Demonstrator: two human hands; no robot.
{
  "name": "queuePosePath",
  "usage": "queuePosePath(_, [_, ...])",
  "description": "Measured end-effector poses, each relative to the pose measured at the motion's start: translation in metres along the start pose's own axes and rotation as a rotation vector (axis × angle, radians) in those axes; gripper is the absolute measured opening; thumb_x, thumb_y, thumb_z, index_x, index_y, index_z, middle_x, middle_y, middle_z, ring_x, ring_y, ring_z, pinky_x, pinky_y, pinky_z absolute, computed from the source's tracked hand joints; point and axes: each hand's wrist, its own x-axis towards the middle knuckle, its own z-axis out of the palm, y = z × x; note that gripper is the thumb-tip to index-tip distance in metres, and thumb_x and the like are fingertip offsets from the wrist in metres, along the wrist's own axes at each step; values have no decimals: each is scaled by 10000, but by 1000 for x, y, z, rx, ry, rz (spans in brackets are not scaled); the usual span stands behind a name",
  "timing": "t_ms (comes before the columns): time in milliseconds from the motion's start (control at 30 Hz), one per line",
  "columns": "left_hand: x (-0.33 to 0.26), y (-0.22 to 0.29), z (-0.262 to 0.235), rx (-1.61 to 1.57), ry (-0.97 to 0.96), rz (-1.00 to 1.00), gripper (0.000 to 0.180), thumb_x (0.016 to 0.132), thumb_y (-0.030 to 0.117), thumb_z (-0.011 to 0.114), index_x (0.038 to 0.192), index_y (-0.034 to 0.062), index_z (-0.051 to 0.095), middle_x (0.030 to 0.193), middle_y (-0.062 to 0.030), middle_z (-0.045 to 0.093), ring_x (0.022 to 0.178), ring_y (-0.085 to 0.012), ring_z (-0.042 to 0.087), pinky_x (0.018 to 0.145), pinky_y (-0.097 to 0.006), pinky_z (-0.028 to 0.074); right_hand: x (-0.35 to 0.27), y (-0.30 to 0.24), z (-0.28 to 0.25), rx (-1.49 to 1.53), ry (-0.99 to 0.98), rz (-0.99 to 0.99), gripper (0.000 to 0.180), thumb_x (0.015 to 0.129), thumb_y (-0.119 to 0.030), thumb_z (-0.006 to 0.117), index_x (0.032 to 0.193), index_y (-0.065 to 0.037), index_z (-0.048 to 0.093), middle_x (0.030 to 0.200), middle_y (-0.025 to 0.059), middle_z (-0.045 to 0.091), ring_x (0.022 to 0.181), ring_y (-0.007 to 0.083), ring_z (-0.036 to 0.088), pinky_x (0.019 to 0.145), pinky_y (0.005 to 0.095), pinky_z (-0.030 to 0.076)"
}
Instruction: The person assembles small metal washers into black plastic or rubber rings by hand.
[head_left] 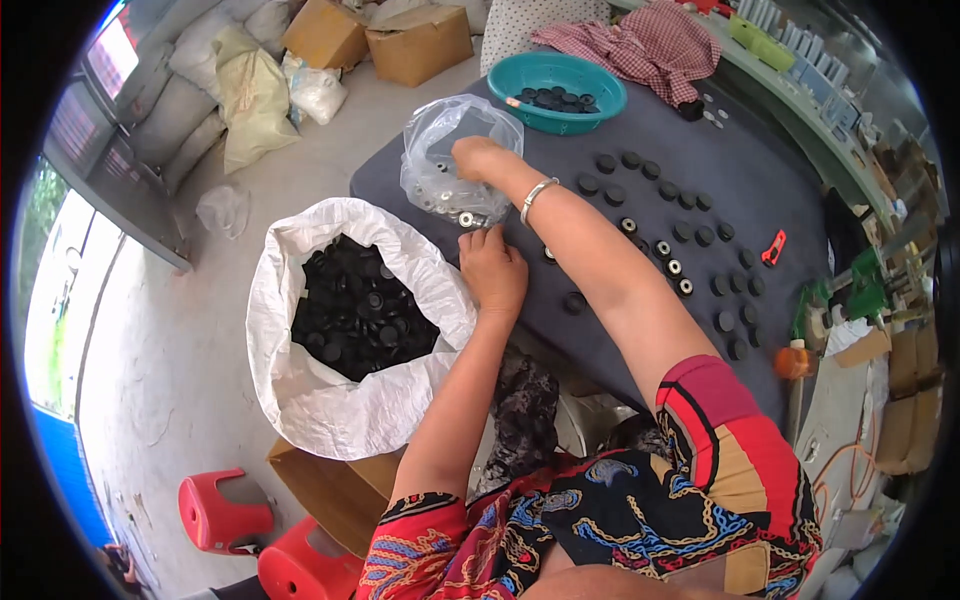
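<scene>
Apparently, the step in hand is fetching small metal pieces [440,196] out of the clear plastic bag [424,150], which stands at the near left part of the dark-covered bench [770,170]. The right hand [482,160] reaches across and bends down at the bag's open mouth; its fingers are hidden by the hand and the plastic, so I cannot tell whether they are wide, narrow or closed on anything. The left hand [497,268] lies at the bag's lower edge, fingers close together and slightly bent, their tips just beside a bright metal ring [466,219]; whether they pinch the ring or the plastic, I cannot tell.

Around the bench, black round caps [704,201] lie scattered to the right of the forearm. A few others, the ringed caps [673,267], show a pale metal centre, which suggests that a metal piece goes with each cap and that most are without one. More caps sit in the teal basin [510,113] beyond the bag, and a large heap fills the white woven sack [268,320] beside the left forearm.

The next move, I judge, calls for a gathered grip on several metal pieces, then drawing the right hand clear without snagging the thin plastic, while the left hand steadies the lower edge so that the bag does not tip.
</scene>
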Motion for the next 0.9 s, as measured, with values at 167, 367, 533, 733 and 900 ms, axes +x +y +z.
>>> queuePosePath(167, [8, 9, 2, -9, 6, 5, 305, 654, 20, 585, 950, 19, 657, 902, -136, 613, 925, -326, 535, 804, -431, 454, 14, 5, 6, 9, -68, -50, 266, 771, -127, 636, 1001, -8, 692, 1070, 190, 658, 1013, 331, 635, 859, 406, 513])
queuePosePath(367, [8, 7, 2, -10, 22, 1, 248, 654, 10, 577, 888, 31, 656, 867, -120, 606, 897, -325, 540, 778, -430, 460, 13, 3, 14, 48, 73, -28, 254, 785, -62, 589, 1011, -3, 690, 1104, 196, 647, 1042, 336, 626, 871, 413, 512])
queuePosePath(533, [6, 5, -2, -20, 39, -11, 202, 657, 0, 574, 837, 47, 651, 840, -107, 608, 868, -324, 545, 759, -436, 464, 16, -1, 10, -11, -66, -216, 231, 804, -55, 574, 994, -11, 697, 1083, 207, 651, 1038, 349, 625, 872, 419, 512])
queuePosePath(733, [5, 13, 2, -69, 27, 27, 179, 652, -5, 575, 811, 44, 641, 826, -119, 601, 868, -332, 539, 756, -440, 458, 11, 15, 15, 60, 207, 20, 221, 761, -54, 606, 954, -7, 704, 1027, 215, 660, 993, 354, 640, 843, 418, 520])
queuePosePath(900, [5, -5, -5, 14, 8, 37, 172, 644, 30, 584, 802, 39, 652, 848, -130, 596, 882, -328, 524, 771, -430, 447, -30, 9, -12, 352, 467, -371, 137, 726, -69, 631, 838, -16, 688, 811, 189, 678, 780, 320, 666, 680, 387, 523])
